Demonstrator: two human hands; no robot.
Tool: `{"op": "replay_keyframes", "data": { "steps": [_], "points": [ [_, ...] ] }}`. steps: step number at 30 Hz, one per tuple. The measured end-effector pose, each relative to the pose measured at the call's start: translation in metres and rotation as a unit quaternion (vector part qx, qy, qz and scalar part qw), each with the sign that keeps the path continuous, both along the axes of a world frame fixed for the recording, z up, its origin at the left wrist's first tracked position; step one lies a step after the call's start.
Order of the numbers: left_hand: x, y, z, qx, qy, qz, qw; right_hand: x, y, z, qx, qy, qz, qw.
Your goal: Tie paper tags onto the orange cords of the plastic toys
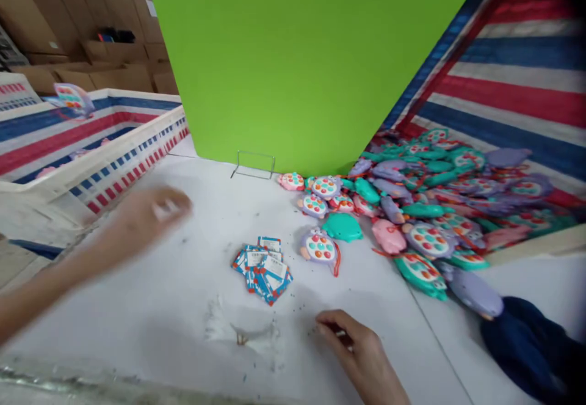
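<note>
My left hand (149, 218) is blurred by motion above the left part of the table; a gap shows between its thumb and fingers, and I see nothing in it. A purple toy (73, 101) with coloured dots hangs in mid-air over the left crate. Low on the right, my right hand (354, 353) is closed, thumb and forefinger pinched; whatever they hold is too small to make out. Between the hands lie a pile of blue-and-white printed tags (265, 270) and a bundle of white strings (256, 336). One purple animal-shaped toy (319, 247) with coloured dots lies beside the tags.
A heap of green, purple and pink toys (430, 191) spills from a striped bag (513, 87) at right. A green board (293, 69) stands behind a wire stand (254, 165). The white crate (132, 154), striped inside, is at left; cardboard boxes (114, 69) stand beyond.
</note>
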State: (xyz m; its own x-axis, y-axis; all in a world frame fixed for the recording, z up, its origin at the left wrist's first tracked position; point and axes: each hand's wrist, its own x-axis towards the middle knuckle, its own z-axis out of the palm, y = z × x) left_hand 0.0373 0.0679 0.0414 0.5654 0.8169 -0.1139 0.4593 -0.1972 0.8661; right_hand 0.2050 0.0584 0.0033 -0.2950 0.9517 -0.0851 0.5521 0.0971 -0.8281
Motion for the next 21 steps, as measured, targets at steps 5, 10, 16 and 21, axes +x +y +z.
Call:
{"op": "replay_keyframes", "data": {
  "steps": [5, 10, 16, 21],
  "points": [
    [-0.04, -0.035, -0.019, 0.118, 0.123, 0.024, 0.985, -0.019, -0.02, -0.007, 0.025, -0.002, 0.059, 0.998],
    [-0.063, -0.054, -0.028, 0.2, 0.25, 0.021, 0.947, -0.027, -0.025, -0.011, 0.044, 0.005, 0.092, 0.995],
    [-0.064, -0.059, -0.03, 0.274, 0.251, -0.014, 0.928, -0.033, -0.019, 0.002, 0.053, 0.048, 0.091, 0.993],
    [-0.063, -0.061, -0.023, 0.332, 0.202, -0.021, 0.921, -0.033, -0.017, 0.009, 0.014, 0.027, 0.108, 0.994]
  ]
}}
